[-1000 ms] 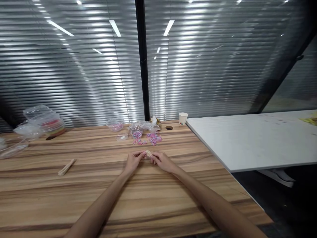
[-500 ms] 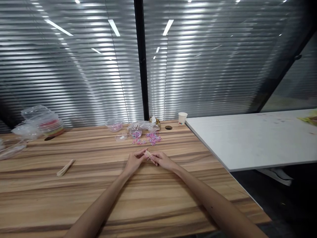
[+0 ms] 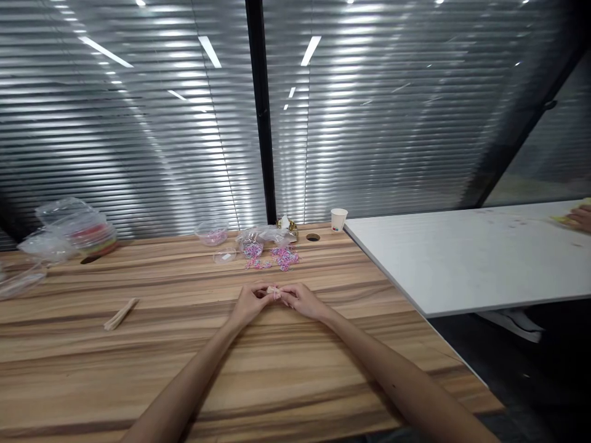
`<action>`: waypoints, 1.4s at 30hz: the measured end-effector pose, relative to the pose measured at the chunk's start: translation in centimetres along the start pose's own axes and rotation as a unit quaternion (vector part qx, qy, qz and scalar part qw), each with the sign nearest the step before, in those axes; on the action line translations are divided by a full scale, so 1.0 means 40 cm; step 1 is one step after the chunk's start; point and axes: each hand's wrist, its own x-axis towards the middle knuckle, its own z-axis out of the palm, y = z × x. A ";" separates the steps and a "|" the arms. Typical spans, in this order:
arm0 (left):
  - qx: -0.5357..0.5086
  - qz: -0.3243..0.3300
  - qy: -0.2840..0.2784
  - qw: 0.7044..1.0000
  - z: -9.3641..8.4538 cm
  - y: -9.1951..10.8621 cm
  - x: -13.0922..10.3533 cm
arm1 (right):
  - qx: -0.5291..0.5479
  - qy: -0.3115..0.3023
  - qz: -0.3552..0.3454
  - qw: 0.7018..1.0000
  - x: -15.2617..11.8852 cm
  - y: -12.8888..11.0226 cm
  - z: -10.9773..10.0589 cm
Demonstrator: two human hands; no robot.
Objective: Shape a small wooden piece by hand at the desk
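Observation:
Both hands meet over the middle of the wooden table [image 3: 286, 375]. Between their fingertips is a short, pale bundle of sticks [image 3: 274, 291] with a thin pinkish rubber band across its middle. My left hand [image 3: 250, 301] pinches its left end, and my right hand [image 3: 301, 300] grips the right end. Fingers cover much of the bundle. Just beyond the hands lie loose pink and purple rubber bands [image 3: 285, 257], partly in front of a clear plastic bag [image 3: 265, 235]. Off to the left rests another pale bundle of sticks [image 3: 120, 314].
A clear bowl [image 3: 211, 234] with more bands and a clear lid [image 3: 225, 255] stand farther back. Stacked plastic containers [image 3: 90, 231] are at the back left. A paper cup [image 3: 338, 219] stands near a white table [image 3: 462, 258], where another person's hand [image 3: 580, 216] shows.
The held bundle has turned from slanted to nearly level, and its band now shows across the middle. Another person's hand has come into view at the right edge.

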 end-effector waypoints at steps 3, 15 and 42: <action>0.033 0.025 -0.011 0.999 -0.001 0.015 0.000 | -0.022 0.027 0.003 0.999 -0.002 -0.001 0.002; 0.049 0.028 -0.010 0.998 0.003 0.024 0.001 | -0.012 0.101 0.012 0.995 -0.002 -0.027 -0.001; -0.095 -0.037 -0.033 0.994 0.011 0.042 -0.006 | 0.174 0.234 0.094 0.952 0.024 0.013 0.019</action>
